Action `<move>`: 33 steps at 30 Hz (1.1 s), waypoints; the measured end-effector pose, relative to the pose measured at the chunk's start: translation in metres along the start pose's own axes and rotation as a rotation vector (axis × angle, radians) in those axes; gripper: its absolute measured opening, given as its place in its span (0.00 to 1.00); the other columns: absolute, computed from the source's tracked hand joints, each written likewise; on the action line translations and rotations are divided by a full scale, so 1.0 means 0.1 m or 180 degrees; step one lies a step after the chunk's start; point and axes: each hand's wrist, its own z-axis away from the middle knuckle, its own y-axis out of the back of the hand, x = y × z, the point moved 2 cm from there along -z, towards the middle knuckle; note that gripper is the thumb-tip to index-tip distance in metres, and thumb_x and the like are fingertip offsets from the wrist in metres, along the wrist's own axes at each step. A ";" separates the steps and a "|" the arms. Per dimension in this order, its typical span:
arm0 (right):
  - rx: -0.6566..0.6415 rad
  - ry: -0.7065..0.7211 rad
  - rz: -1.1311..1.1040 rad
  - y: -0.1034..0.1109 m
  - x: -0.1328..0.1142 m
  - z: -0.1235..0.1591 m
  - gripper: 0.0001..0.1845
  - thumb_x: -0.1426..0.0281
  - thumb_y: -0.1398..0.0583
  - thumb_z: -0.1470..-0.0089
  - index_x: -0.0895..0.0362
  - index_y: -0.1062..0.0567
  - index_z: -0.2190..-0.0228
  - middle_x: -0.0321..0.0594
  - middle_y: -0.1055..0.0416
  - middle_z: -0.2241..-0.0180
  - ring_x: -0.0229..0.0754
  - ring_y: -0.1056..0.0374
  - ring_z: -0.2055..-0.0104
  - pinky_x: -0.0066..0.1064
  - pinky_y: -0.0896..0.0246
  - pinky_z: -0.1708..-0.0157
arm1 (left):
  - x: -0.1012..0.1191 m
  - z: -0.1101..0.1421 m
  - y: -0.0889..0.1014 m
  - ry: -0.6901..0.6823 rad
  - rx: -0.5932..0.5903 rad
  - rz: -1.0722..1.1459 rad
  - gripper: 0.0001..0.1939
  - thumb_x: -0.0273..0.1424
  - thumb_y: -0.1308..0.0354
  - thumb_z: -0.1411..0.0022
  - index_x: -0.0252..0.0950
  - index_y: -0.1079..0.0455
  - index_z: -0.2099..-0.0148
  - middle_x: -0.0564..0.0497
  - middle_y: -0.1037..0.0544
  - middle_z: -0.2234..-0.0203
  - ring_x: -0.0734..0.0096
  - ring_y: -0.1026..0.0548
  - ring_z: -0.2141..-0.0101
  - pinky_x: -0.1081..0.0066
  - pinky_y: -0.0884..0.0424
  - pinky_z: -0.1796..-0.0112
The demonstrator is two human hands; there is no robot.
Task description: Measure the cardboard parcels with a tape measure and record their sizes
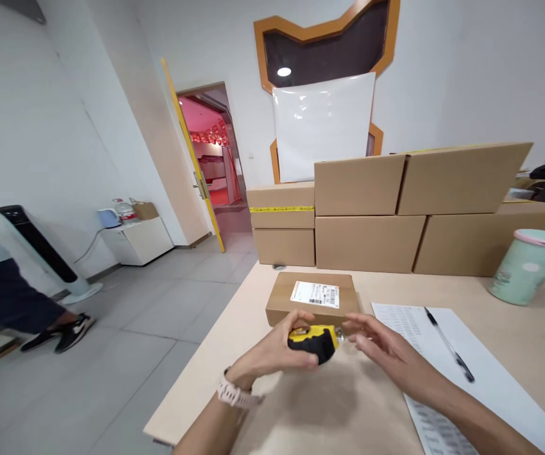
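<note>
My left hand (282,344) is wrapped round a yellow and black tape measure (317,340), held above the table. A small metal end (339,333) sticks out on its right side. My right hand (381,344) is just beside that end, thumb and fingers apart; whether a fingertip touches the metal I cannot tell. Right behind both hands, a small cardboard box (277,303) lies flat on the table with a white shipping label (315,294) on top.
Larger cardboard boxes (367,243) are stacked along the table's back edge. Printed sheets (481,379) with a black pen (450,344) on them lie at the right, and a green cup (528,268) stands beyond. On the floor side at left, a person (7,284) is partly in view.
</note>
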 end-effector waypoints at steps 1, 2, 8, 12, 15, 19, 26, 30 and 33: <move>-0.0097 -0.0006 -0.0246 -0.03 -0.05 -0.10 0.21 0.56 0.46 0.41 0.47 0.33 0.48 0.43 0.31 0.49 0.47 0.33 0.50 0.41 0.36 0.52 | 0.05 -0.06 0.02 -0.0017 -0.0055 0.0193 0.33 0.41 0.32 0.55 0.39 0.38 0.47 0.47 0.28 0.54 0.61 0.29 0.56 0.67 0.33 0.60; -0.0156 -0.0015 -0.0453 -0.05 -0.10 -0.20 0.21 0.56 0.45 0.42 0.49 0.32 0.49 0.44 0.30 0.51 0.47 0.32 0.52 0.40 0.36 0.53 | 0.08 -0.12 0.05 -0.0031 -0.0092 0.0386 0.31 0.43 0.33 0.53 0.39 0.36 0.49 0.47 0.27 0.56 0.63 0.28 0.58 0.69 0.33 0.62; 0.0118 -0.0524 -0.1407 -0.07 -0.17 -0.67 0.19 0.55 0.35 0.54 0.55 0.26 0.64 0.33 0.32 0.73 0.35 0.35 0.75 0.28 0.36 0.73 | -0.02 -0.51 0.29 0.0183 -0.0162 0.1384 0.32 0.57 0.48 0.46 0.33 0.30 0.55 0.44 0.23 0.69 0.64 0.26 0.73 0.71 0.36 0.76; -0.0017 -0.0563 -0.2063 -0.12 -0.18 -0.89 0.18 0.57 0.33 0.56 0.57 0.26 0.70 0.34 0.31 0.73 0.32 0.35 0.74 0.24 0.37 0.74 | -0.15 -0.53 0.46 0.0210 -0.0196 0.1741 0.34 0.58 0.48 0.47 0.31 0.29 0.55 0.41 0.21 0.70 0.62 0.25 0.73 0.69 0.34 0.75; -0.0146 -0.0678 -0.2452 -0.21 -0.16 -1.00 0.17 0.58 0.32 0.57 0.58 0.28 0.74 0.34 0.31 0.74 0.32 0.35 0.73 0.22 0.38 0.75 | -0.19 -0.45 0.55 0.0045 -0.0205 0.1867 0.35 0.52 0.36 0.54 0.33 0.31 0.51 0.40 0.21 0.65 0.58 0.23 0.70 0.69 0.33 0.74; -0.0259 -0.0762 -0.2678 -0.32 -0.13 -1.10 0.15 0.63 0.30 0.58 0.58 0.29 0.76 0.32 0.32 0.78 0.30 0.36 0.75 0.21 0.38 0.75 | -0.19 -0.40 0.61 -0.0171 0.0075 0.1921 0.32 0.37 0.28 0.58 0.34 0.31 0.50 0.42 0.22 0.61 0.64 0.23 0.69 0.73 0.32 0.73; 0.0038 -0.0671 -0.2626 0.07 -0.02 -1.16 0.13 0.64 0.31 0.58 0.58 0.28 0.77 0.33 0.34 0.79 0.31 0.40 0.78 0.22 0.43 0.80 | -0.30 -0.46 0.82 -0.0308 0.1085 0.2000 0.15 0.32 0.34 0.46 0.34 0.28 0.57 0.48 0.21 0.66 0.74 0.25 0.72 0.77 0.31 0.74; 0.0584 -0.0616 -0.2139 0.47 0.27 -1.09 0.15 0.60 0.32 0.58 0.56 0.29 0.79 0.33 0.36 0.78 0.34 0.40 0.76 0.24 0.46 0.81 | -0.48 -0.43 1.10 -0.0496 0.1837 0.2041 0.14 0.35 0.36 0.44 0.37 0.30 0.56 0.51 0.21 0.64 0.74 0.24 0.68 0.77 0.28 0.69; 0.0525 -0.0654 -0.1555 0.52 0.51 -1.02 0.17 0.56 0.35 0.55 0.56 0.28 0.78 0.37 0.32 0.74 0.39 0.37 0.69 0.27 0.40 0.73 | -0.64 -0.44 1.23 -0.0502 0.2169 0.2121 0.15 0.38 0.37 0.44 0.39 0.32 0.56 0.53 0.20 0.63 0.70 0.22 0.65 0.68 0.25 0.64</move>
